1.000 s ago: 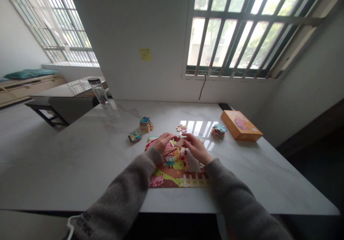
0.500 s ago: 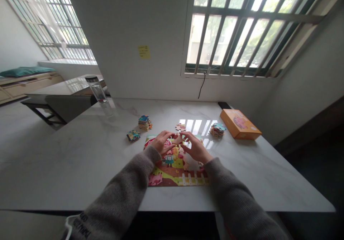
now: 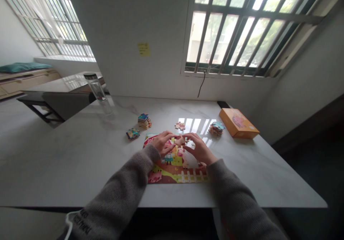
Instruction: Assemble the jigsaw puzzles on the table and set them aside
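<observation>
A colourful farm jigsaw (image 3: 172, 177) lies partly assembled on the white marbled table, with a gap at its right part. Above its upper middle, a pinkish puzzle piece (image 3: 180, 140) is held between both hands. My left hand (image 3: 163, 142) pinches it from the left, fingers curved. From the right, the fingertips of my right hand (image 3: 198, 147) hold its other edge. Another loose piece (image 3: 180, 125) lies just beyond the jigsaw. Stacked pieces stand at the left (image 3: 144, 121) and at the right (image 3: 216, 128); a lower stack (image 3: 133, 134) sits near the left one.
An orange box (image 3: 238, 123) sits at the table's right, with a black object (image 3: 223, 104) behind it. Towards the back left stands a clear bottle (image 3: 95, 86). A yellow note (image 3: 144, 49) is on the wall, and a black cable (image 3: 201, 84) hangs below the window.
My right hand has shifted slightly right and turned, and the held piece has moved slightly right. The view has tilted a little.
</observation>
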The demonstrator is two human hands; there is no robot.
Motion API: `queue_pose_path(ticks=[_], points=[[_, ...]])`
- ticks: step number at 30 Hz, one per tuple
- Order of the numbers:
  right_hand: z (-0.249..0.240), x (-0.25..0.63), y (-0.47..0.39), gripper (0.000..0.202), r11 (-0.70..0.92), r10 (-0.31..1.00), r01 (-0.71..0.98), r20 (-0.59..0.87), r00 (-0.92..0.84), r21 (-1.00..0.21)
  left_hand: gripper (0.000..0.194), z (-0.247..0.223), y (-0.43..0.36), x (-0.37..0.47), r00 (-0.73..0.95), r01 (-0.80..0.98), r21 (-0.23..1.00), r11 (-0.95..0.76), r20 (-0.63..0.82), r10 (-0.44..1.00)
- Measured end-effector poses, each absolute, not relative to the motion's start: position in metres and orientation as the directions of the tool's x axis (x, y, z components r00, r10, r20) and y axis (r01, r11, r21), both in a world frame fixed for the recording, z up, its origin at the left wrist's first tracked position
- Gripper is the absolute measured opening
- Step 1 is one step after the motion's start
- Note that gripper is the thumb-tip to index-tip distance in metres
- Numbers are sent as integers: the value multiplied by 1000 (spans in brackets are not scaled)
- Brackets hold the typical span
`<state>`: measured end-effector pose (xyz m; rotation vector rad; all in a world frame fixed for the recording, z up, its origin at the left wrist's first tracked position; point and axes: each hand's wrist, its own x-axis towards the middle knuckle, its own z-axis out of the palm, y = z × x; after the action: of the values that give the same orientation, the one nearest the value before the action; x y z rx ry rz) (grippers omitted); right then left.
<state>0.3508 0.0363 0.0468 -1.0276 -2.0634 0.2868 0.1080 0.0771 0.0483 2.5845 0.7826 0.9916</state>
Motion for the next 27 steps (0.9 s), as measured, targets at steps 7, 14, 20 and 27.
queue_pose_path(ticks=[7, 14, 20, 27], points=[[49, 371, -7, 14, 623, 771, 615, 509, -382, -483, 23, 41, 76, 113, 685, 434, 365, -824, 460, 564], [32, 387, -40, 15, 569, 815, 691, 416, -402, -446, 23, 39, 76, 115, 755, 397, 348, -849, 403, 517], [29, 389, -45, 21, 520, 849, 723, 369, -379, -454, 22, 39, 75, 117, 755, 376, 375, -847, 407, 515], [37, 385, -48, 20, 463, 885, 760, 289, -365, -456, 21, 40, 76, 117, 759, 379, 362, -852, 405, 510]])
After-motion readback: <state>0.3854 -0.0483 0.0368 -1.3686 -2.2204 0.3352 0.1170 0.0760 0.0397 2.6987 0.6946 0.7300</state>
